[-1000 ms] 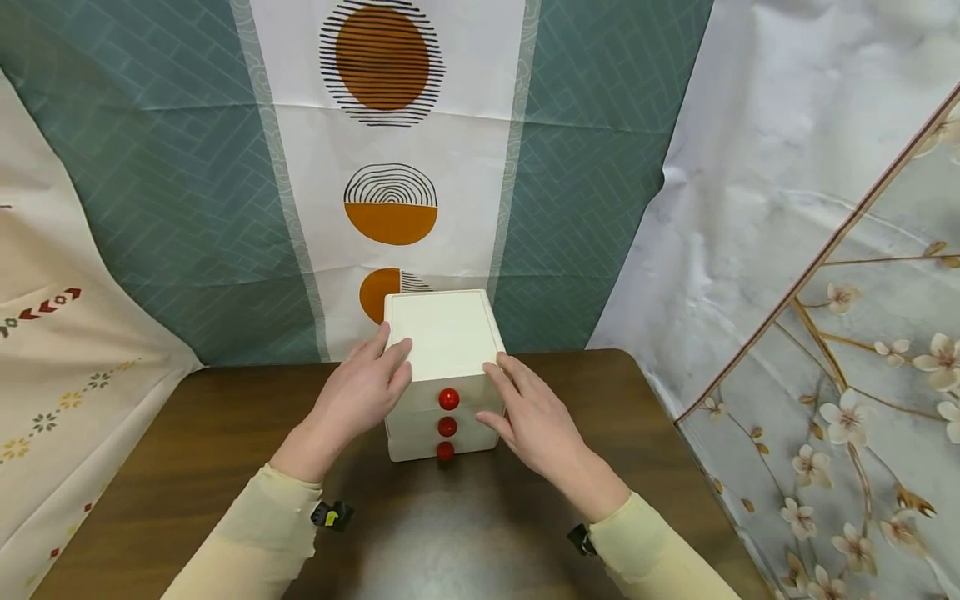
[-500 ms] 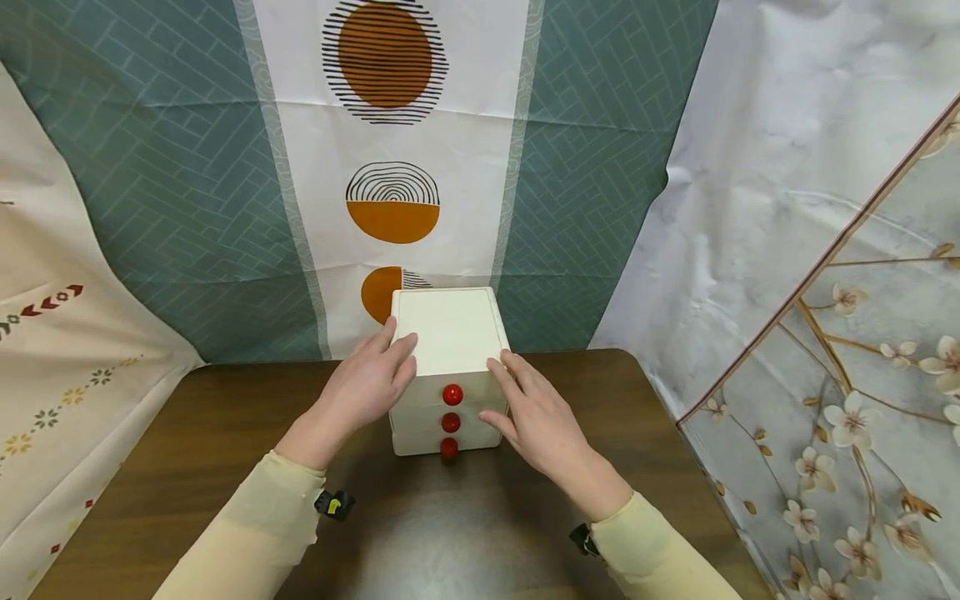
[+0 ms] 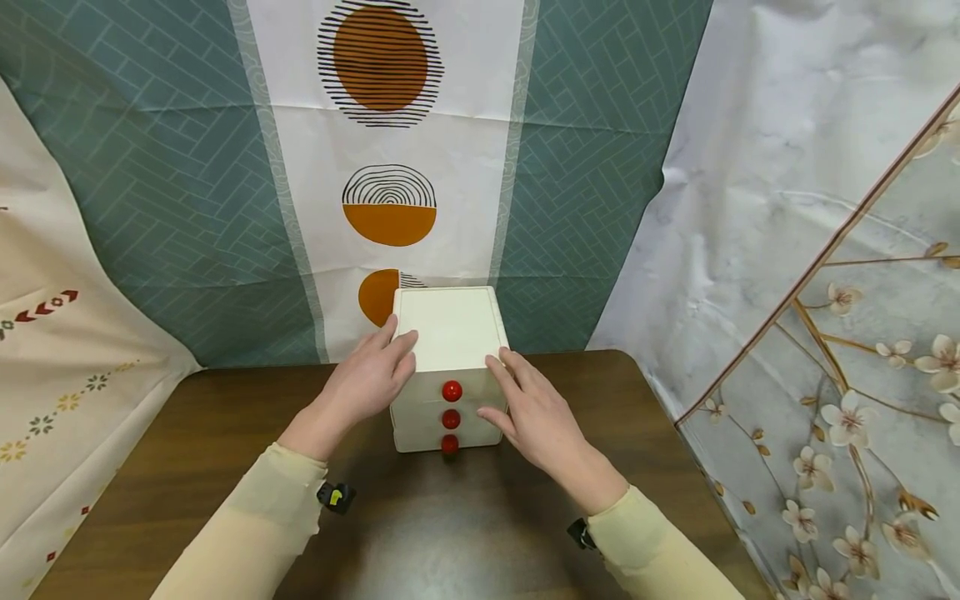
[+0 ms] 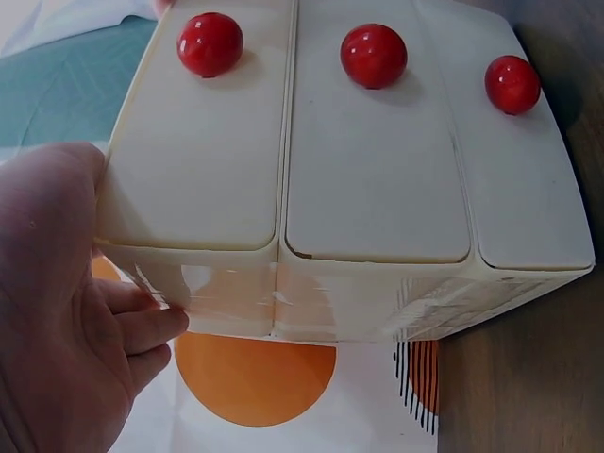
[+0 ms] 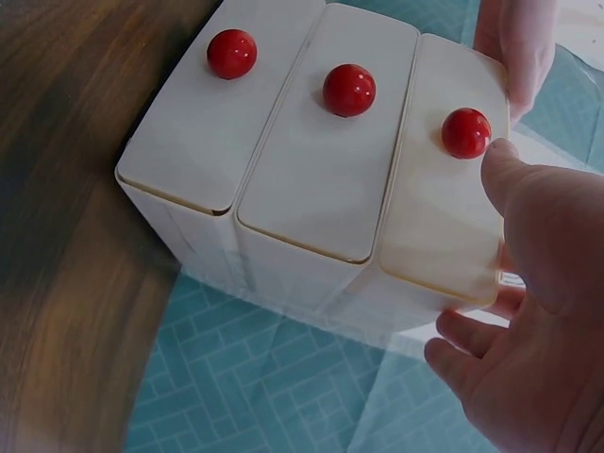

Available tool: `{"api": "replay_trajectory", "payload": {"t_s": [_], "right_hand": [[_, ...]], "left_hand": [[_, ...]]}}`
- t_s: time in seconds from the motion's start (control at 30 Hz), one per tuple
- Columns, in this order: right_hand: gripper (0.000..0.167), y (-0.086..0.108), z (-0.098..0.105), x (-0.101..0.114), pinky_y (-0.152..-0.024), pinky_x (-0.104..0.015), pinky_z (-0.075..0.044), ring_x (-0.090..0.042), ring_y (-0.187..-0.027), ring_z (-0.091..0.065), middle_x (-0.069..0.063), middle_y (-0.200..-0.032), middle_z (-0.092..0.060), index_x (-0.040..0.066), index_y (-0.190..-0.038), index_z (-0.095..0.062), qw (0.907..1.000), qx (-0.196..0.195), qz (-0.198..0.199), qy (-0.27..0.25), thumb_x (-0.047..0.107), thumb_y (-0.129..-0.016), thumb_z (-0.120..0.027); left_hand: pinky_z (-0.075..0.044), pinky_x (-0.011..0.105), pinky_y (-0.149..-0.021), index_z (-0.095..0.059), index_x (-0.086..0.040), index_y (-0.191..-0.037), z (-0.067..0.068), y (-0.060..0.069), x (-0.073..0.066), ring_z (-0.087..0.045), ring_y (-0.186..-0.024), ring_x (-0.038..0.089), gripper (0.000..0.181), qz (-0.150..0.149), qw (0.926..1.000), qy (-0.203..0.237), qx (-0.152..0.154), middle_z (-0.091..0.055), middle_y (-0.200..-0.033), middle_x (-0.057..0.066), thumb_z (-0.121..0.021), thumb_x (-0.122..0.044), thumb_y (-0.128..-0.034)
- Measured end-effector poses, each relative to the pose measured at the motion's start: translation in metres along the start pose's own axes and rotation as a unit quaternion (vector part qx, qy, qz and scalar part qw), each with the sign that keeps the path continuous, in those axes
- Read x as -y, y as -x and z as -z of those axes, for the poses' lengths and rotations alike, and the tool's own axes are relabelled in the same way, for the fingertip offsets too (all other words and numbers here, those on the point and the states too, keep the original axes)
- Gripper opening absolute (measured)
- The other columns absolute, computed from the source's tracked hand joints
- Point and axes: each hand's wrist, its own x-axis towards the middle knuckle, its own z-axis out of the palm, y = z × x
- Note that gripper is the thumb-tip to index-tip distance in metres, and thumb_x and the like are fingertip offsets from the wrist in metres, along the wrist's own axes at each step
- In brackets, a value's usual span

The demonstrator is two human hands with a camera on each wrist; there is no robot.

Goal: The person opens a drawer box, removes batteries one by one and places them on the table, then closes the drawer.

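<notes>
A small white drawer box stands on the table against the cloth wall. Its front has three drawers, all closed, with red round knobs one above another. At the box's upper left edge rests my left hand, fingers reaching along the side and onto the top; its lower fingers lie by the side wall in the left wrist view. On the opposite side, my right hand touches the upper right edge. Its thumb is by the top drawer's front in the right wrist view, and its other fingers extend along the side.
The brown wooden table spreads in front of and beside the box. A green and white patterned cloth hangs directly behind. A floral cloth borders the right side, and a cream cloth the left.
The box has shifted slightly back and to the right, with both hands staying at its sides. The drawers remain closed.
</notes>
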Motion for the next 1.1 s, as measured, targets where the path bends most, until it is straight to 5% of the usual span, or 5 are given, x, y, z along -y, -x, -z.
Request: {"api": "replay_trajectory", "payload": {"t_s": [1.1], "right_hand": [[0.084,-0.015,-0.011,-0.017,-0.121,-0.051,-0.046,-0.041,-0.147,-0.054,-0.026,-0.165,-0.046,0.000,-0.167,-0.045,0.9999,-0.012,0.006,0.005,0.039,-0.102,-0.081]], "left_hand": [[-0.026,0.062,-0.131,-0.048,-0.006,-0.167,-0.006,-0.025,0.008,-0.033,-0.159,0.052,0.059,-0.008,0.9998,0.020,0.004,-0.022,-0.179,0.026,-0.036,-0.037,-0.1187]]}}
